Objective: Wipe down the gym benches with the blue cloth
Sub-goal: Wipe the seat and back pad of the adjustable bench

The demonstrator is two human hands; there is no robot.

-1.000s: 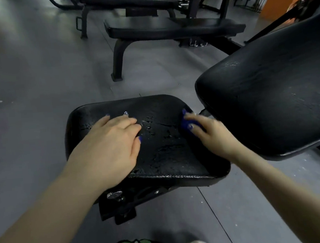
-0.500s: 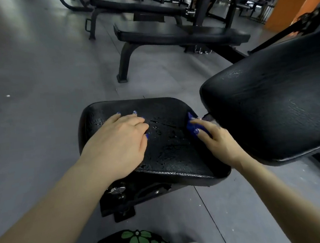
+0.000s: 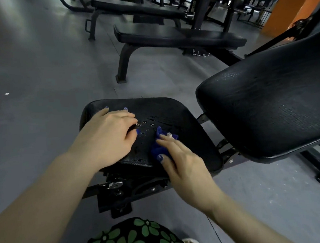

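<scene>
Right hand [image 3: 185,167] presses the crumpled blue cloth [image 3: 158,148] flat-fingered onto the wet black seat pad [image 3: 190,134].

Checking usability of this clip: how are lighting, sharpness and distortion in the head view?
Head view: dim, flat light; the black seat pad shows only faint sheen on its water droplets. Wide-angle distortion stretches the forearms and bends the floor. Blue cloth and right hand are reasonably sharp; the far benches are soft.

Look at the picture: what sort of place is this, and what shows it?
Most likely a gym weight room: a padded incline bench seat being wiped, flat benches behind it, and dark metal racks on rubber flooring.
</scene>
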